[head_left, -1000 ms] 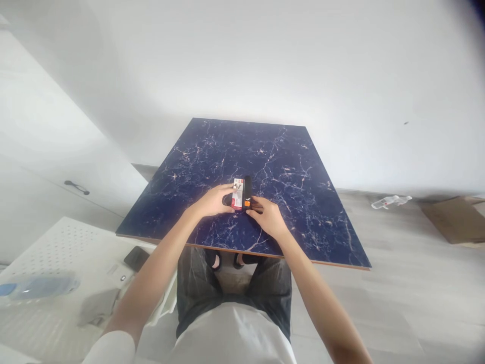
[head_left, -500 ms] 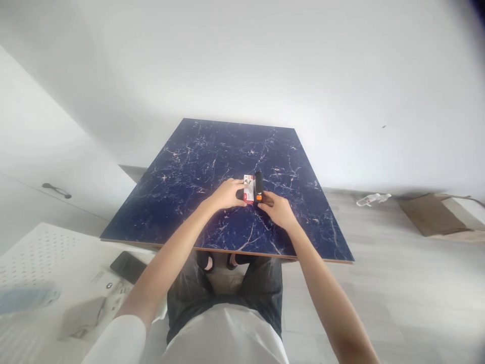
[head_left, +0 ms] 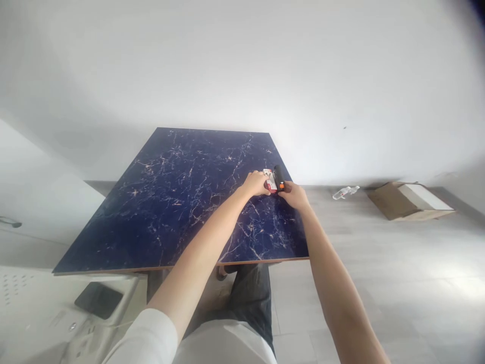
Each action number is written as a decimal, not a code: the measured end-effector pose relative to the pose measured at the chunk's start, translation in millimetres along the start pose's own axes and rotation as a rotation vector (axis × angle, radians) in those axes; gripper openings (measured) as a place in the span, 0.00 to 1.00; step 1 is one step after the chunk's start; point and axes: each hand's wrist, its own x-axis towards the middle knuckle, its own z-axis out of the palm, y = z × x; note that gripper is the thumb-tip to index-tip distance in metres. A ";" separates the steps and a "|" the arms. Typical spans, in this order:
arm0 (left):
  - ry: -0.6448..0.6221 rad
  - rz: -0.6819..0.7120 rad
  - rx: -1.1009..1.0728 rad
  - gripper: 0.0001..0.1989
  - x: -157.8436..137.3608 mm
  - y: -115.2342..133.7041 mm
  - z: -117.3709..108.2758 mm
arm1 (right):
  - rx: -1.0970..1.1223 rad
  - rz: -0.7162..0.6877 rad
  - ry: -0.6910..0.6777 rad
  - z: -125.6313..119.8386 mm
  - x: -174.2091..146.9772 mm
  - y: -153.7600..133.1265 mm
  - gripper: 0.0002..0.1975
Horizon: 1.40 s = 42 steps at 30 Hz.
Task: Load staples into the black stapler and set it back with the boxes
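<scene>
My left hand (head_left: pixel 256 184) is closed on the left side of a small white-and-red box (head_left: pixel 271 183). Right beside that box stands a black cylindrical object with an orange patch (head_left: pixel 279 177); its exact kind is too small to tell. My right hand (head_left: pixel 296 195) grips the black object at its lower right, fingers bent round its near end. Both things are side by side near the right edge of the dark blue marbled tabletop (head_left: pixel 182 202). My fingers cover parts of each.
A white wall (head_left: pixel 227 65) rises behind the table. On the floor to the right lie a clear plastic bottle (head_left: pixel 345 192) and an open cardboard box (head_left: pixel 397 199). At lower left, a black tablet-like slab (head_left: pixel 99 300) rests on a white surface.
Both hands, with the box and the black object between them, have shifted to the right across the tabletop, nearer its right edge. The head view has turned rightward too.
</scene>
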 end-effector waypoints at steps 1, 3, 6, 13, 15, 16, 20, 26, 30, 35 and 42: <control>0.002 0.003 -0.002 0.32 5.3 2.1 2.1 | -0.028 0.007 0.007 -3.0 2.5 2.5 0.22; -0.002 0.007 -0.007 0.32 13.0 4.2 5.1 | -0.078 0.019 0.019 -7.6 5.7 5.3 0.21; -0.021 -0.002 -0.006 0.32 19.1 4.4 6.7 | -0.127 0.028 0.027 -11.4 6.8 6.1 0.20; -0.031 -0.006 -0.001 0.31 27.8 7.5 7.6 | -0.145 0.050 0.029 -11.8 10.7 7.2 0.20; -0.042 0.006 -0.008 0.33 27.7 7.9 8.6 | -0.151 0.055 0.020 -13.7 10.4 8.1 0.21; -0.047 0.011 -0.015 0.36 25.4 6.8 9.3 | -0.154 0.060 0.021 -15.0 8.5 8.5 0.23; -0.035 -0.041 -0.075 0.42 -9.0 -11.4 13.0 | -0.135 0.080 0.193 -13.3 -15.3 6.8 0.27; 0.026 -0.085 -0.061 0.35 -111.1 -52.2 4.2 | -0.078 -0.226 0.247 38.9 -68.8 -45.7 0.18; 0.032 0.070 -0.076 0.29 -164.3 -62.9 -23.6 | -0.047 -0.550 -0.031 82.5 -85.5 -107.4 0.27; 0.069 0.141 -0.111 0.25 -198.3 -82.3 -49.6 | -0.140 -0.797 -0.290 122.1 -75.7 -151.1 0.44; -0.013 0.029 -0.098 0.38 -205.4 -105.7 -42.8 | -0.225 -0.762 -0.456 159.2 -56.8 -154.6 0.62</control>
